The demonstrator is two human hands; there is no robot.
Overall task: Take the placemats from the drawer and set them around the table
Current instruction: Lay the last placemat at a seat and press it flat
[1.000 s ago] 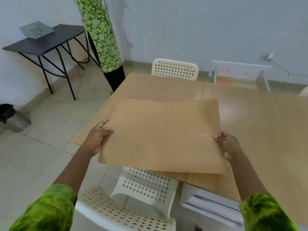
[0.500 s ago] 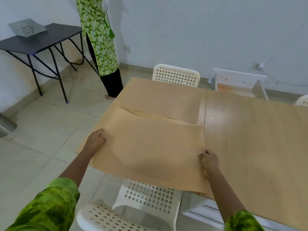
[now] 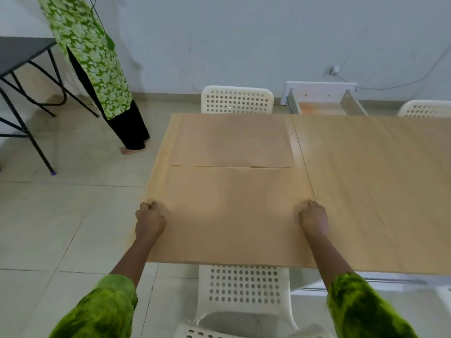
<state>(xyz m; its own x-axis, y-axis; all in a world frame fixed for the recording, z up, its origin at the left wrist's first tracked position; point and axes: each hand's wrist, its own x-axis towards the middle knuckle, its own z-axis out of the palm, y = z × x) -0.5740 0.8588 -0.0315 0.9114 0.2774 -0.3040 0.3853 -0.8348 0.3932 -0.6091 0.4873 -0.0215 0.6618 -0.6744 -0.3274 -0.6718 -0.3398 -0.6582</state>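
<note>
- Fingers (image 3: pixel 146 208) curled tight on both sides: the left hand (image 3: pixel 150 222) clamps the near mat's (image 3: pixel 231 211) left edge and the right hand (image 3: pixel 313 219) clamps its right edge, knuckles up.
- Near mat lies flat on the counter (image 3: pixel 378 191), at its left end, front edge along the counter's near edge.
- Far mat (image 3: pixel 231 140) lies flat just beyond it, with a thin shadow line where their long edges meet.
- Round the room: pale tiled floor (image 3: pixel 61 215), plain wall, a black side table (image 3: pixel 22 50) far left, and a standing person (image 3: pixel 97 69) in green print beside it.
- Drawer (image 3: pixel 324 103) stands open past the counter's far edge, its front part hidden behind the counter.
- Fingertips are tucked out of sight, so I cannot tell whether they reach under the mat.
- Near chair (image 3: pixel 244 286) is half under the counter, the far chair (image 3: pixel 236 100) shows only its back, and the right chair (image 3: pixel 424 108) is cut by the frame.
- Left hand sits right at the counter's left edge with floor beyond, and a wide stretch of counter runs right of the seam.
</note>
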